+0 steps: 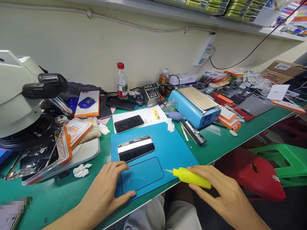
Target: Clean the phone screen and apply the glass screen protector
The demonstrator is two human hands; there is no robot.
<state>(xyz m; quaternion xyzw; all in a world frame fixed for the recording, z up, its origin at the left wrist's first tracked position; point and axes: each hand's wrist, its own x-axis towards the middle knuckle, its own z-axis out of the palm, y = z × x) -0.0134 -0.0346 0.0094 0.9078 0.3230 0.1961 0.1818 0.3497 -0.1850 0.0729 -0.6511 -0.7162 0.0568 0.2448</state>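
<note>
A clear glass panel with a thin black border (142, 177) lies flat on the blue mat (172, 143). My left hand (109, 187) spans its left end, index fingertip at the far edge and thumb at the near edge. In my right hand (222, 191) is a yellow squeeze bottle (192, 177), held between thumb and fingers. Its thin needle tip points left, close to the panel's right end; whether it touches cannot be made out. Just beyond the panel, a phone (136, 149) with a bright reflected band rests on the mat.
Behind the mat, another dark phone (129, 123) lies on white paper. A blue heating-plate machine (195, 107) stands at the back right, near a black cylindrical tool (194, 132). A microscope (21, 95) looms left over boxes and phone parts. Stools (254, 175) stand right of the table edge.
</note>
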